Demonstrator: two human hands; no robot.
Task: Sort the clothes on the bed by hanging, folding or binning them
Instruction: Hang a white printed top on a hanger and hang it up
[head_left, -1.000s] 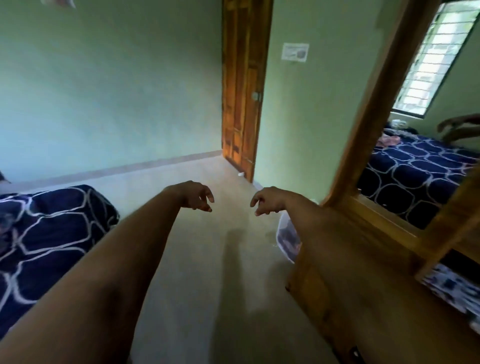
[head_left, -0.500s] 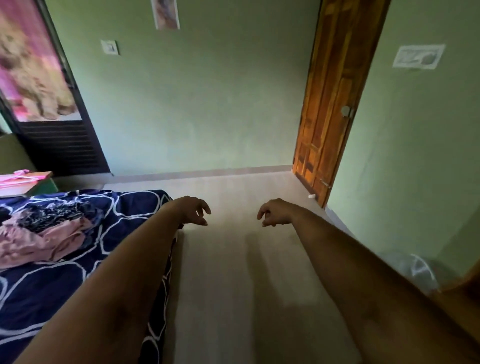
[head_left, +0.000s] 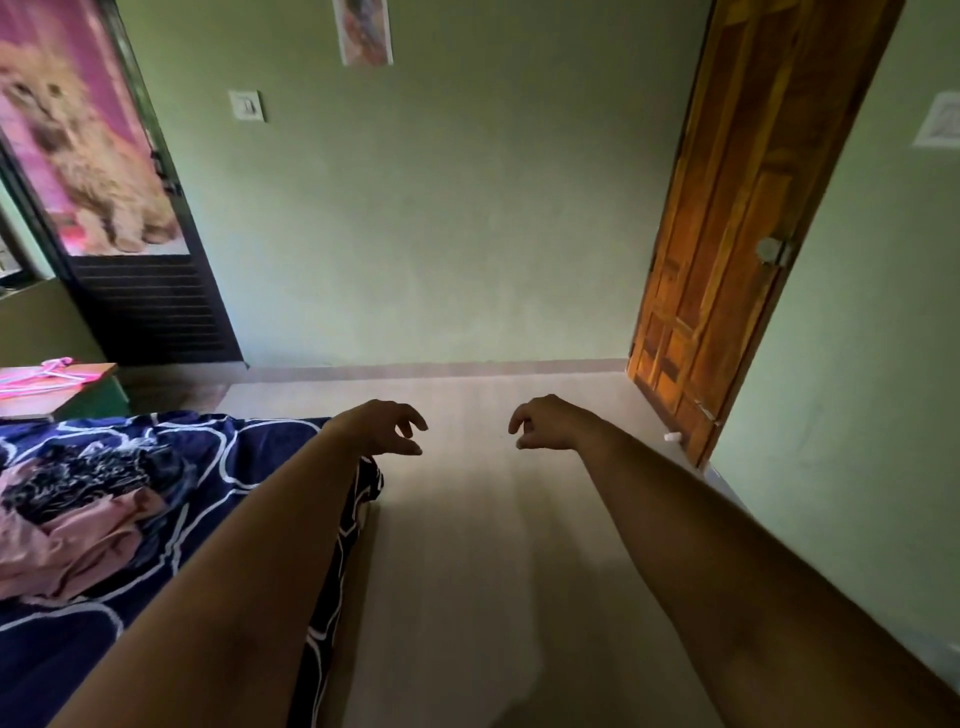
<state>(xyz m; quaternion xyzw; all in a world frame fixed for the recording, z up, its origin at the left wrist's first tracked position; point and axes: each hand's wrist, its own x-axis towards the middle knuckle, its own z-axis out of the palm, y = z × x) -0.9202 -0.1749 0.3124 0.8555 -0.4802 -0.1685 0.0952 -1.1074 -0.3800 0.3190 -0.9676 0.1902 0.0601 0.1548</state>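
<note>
Clothes lie as a crumpled pink and dark heap on the bed, far left and cut off by the frame edge, so the long axis cannot be told. Left hand and right hand hang over the floor, fingers loosely curled, holding nothing. The left forearm crosses the bed corner. A door stands at right.

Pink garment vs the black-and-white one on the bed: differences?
The pink garment is plain; the black-and-white garment carries a fine speckled print. The pink garment lies nearer the camera, the black-and-white garment behind it. Both lie crumpled and unfolded in one heap on the bed.
</note>
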